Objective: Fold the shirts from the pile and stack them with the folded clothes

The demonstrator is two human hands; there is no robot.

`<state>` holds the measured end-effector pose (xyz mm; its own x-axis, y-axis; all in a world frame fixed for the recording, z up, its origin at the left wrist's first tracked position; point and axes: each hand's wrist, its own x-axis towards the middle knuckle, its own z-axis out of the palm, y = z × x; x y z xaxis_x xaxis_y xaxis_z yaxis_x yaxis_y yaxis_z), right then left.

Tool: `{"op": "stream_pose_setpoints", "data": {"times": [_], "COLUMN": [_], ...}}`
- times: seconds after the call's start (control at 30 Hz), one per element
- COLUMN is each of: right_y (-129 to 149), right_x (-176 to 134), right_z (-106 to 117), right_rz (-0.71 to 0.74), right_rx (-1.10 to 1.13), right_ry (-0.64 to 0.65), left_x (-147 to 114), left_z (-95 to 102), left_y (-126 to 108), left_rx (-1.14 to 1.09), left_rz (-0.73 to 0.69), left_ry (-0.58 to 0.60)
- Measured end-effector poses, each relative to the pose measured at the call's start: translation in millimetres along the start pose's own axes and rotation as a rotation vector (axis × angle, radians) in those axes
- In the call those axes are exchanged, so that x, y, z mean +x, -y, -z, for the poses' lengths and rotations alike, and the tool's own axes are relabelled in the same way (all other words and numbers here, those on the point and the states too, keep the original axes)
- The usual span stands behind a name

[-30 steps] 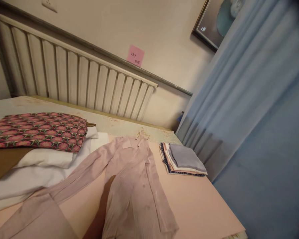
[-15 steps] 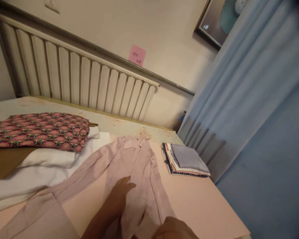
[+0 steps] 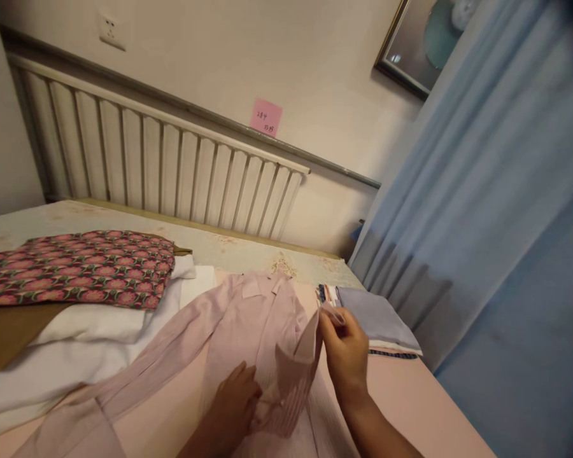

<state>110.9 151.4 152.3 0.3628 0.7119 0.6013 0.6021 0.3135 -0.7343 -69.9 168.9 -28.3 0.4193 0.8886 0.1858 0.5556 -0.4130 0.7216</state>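
A pale pink long-sleeved shirt (image 3: 239, 331) lies spread out, collar toward the wall, its left-side sleeve stretched out to the lower left. My right hand (image 3: 348, 350) is closed on the cuff end of the other sleeve (image 3: 298, 375) and holds it raised above the shirt's front. The lifted sleeve hangs in folds between my two hands. On the shirt's body rests my left hand (image 3: 239, 397), its fingers apart and touching the cloth beside the gathered sleeve.
Left of the shirt, a pile of clothes holds a red floral garment (image 3: 90, 270), a brown one (image 3: 16, 334) and white ones (image 3: 90, 337). Folded clothes (image 3: 379, 315) are stacked at the right, near a blue curtain (image 3: 482, 191). A radiator (image 3: 172, 159) lines the wall behind.
My right hand has risen from the bottom edge, bringing the sleeve's cuff up and over the shirt. My left hand stays on the shirt, slightly lower in view.
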Motion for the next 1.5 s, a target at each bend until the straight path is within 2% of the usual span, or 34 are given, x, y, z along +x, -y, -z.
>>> {"op": "stream_pose_setpoints", "data": {"times": [0.1, 0.2, 0.27, 0.33, 0.47, 0.6, 0.8, 0.93, 1.07, 1.17, 1.33, 1.5], "right_y": [-31.0, -72.5, -101.2, -126.3, -159.2, -170.8, -155.6, -134.4, -123.5, -124.0, -125.0, -124.5], "right_x": [56.3, 103.6, 117.7, 114.8, 78.1, 39.9, -13.3, -54.4, -86.1, -100.4, -112.5, -117.5], "right_z": [-47.3, -94.4, -114.3, -122.4, -113.5, -89.1, -51.6, -36.7, -30.5, -29.4, -30.7, -37.8], "right_rz": [-0.007, -0.089, -0.133, -0.155, -0.150, -0.172, -0.225, -0.183, -0.176, -0.104, -0.011, 0.027], "right_rx": [-0.181, -0.374, -0.400, -0.415, -0.385, -0.326, -0.235, -0.212, -0.326, -0.422, -0.472, -0.511], "right_ry": [0.000, 0.146, 0.175, 0.200, 0.317, 0.404, 0.498, 0.527, 0.496, 0.473, 0.366, 0.416], "left_x": [5.3, 11.5, 14.3, 15.7, 14.9, 12.6, 11.5, 12.4, 13.7, 15.0, 16.6, 16.4], "left_z": [-1.3, -3.1, -4.1, -4.0, -0.5, 1.6, 0.4, 2.2, -1.3, -7.5, -10.9, -7.7], "left_y": [0.3, 2.2, 3.9, 4.6, 0.7, -5.0, -7.0, -11.6, -15.2, -13.5, -10.4, -11.1], "left_rx": [0.007, -0.076, -0.130, -0.162, -0.176, -0.169, -0.122, -0.182, -0.370, -0.533, -0.634, -0.597], "left_rz": [0.035, 0.180, 0.267, 0.316, 0.318, 0.314, 0.304, 0.322, 0.457, 0.543, 0.557, 0.524], "left_ry": [0.002, -0.071, -0.106, -0.105, -0.066, -0.065, -0.094, -0.056, 0.014, 0.016, -0.010, -0.007]}}
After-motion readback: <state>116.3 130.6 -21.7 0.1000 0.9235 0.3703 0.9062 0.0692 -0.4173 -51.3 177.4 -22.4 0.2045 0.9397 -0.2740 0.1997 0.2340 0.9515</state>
